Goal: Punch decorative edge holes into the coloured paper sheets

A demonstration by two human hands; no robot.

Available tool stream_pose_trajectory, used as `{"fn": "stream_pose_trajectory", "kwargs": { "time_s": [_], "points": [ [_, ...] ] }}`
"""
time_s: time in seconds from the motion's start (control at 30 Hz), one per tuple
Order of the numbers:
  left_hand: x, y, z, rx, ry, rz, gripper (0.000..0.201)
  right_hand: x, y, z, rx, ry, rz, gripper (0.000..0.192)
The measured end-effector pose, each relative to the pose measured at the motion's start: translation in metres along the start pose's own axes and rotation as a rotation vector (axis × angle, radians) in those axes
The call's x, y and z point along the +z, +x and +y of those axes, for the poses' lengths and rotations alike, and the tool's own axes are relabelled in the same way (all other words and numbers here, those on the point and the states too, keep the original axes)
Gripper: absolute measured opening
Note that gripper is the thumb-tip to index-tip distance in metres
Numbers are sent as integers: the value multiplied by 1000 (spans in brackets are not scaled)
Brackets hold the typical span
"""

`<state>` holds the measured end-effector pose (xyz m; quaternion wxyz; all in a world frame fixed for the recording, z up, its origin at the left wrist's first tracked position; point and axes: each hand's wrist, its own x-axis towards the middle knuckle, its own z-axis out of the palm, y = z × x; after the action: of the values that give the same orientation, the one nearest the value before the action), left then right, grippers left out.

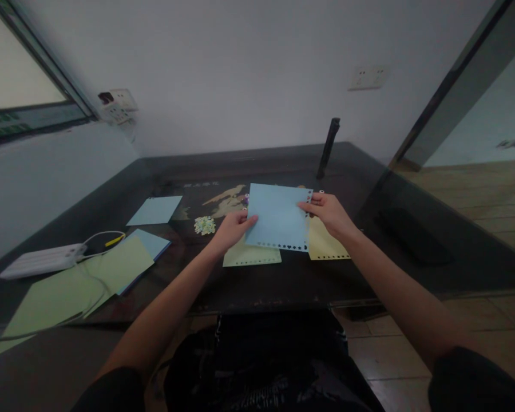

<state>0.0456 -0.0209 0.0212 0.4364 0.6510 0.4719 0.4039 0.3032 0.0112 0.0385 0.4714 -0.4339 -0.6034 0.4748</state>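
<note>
A light blue sheet of paper point(278, 217) is held up over the dark table between my two hands. Small shapes such as hearts and stars are punched along its bottom and right edges. My left hand point(236, 226) pinches its left edge, thumb on top. At the upper right edge, my right hand point(324, 209) grips the same sheet between thumb and fingers. Beneath it lie a pale green sheet point(252, 255) and a yellow sheet point(326, 240), each with punched shapes along the lower edge. A small heap of paper cutouts point(205, 225) sits left of my left hand.
Another blue sheet point(157, 210) lies at the left back of the table point(223, 292). Green sheets point(81, 280), a white power strip point(43, 260) with a cable and a yellow item point(114, 240) are at the left. A black upright object point(328, 149) stands at the back right.
</note>
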Motion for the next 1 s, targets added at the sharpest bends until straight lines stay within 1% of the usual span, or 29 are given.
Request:
{"fn": "stream_pose_trajectory", "kwargs": {
  "time_s": [0.13, 0.23, 0.3, 0.4, 0.5, 0.57, 0.67, 0.8, 1.0],
  "points": [
    [16, 22, 9, 73, 5, 126, 28, -10, -5, 0, 23, 79, 7, 33],
    [28, 36, 7, 118, -20, 226, 28, -11, -6, 7, 81, 79, -50, 37],
    [34, 40, 3, 114, -57, 253, 28, -11, -5, 16, 99, 68, -59, 40],
    [41, 39, -5, 92, -89, 250, 29, -12, -4, 28, 90, 44, -17, 38],
    [42, 34, -10, 97, -47, 243, 32, -14, -3, 36, 73, 75, 8, 35],
    [41, 31, -11, 103, -57, 227, 31, -14, -3, 37, 67, 104, 8, 34],
    [42, 29, -10, 101, -118, 203, 28, -13, -4, 36, 67, 101, -19, 34],
    [44, 29, -8, 101, -112, 218, 32, -9, -8, 30, 64, 16, -51, 38],
    [47, 28, -7, 91, -146, 219, 31, -4, -13, 26, 52, -15, -52, 41]
  ]
}}
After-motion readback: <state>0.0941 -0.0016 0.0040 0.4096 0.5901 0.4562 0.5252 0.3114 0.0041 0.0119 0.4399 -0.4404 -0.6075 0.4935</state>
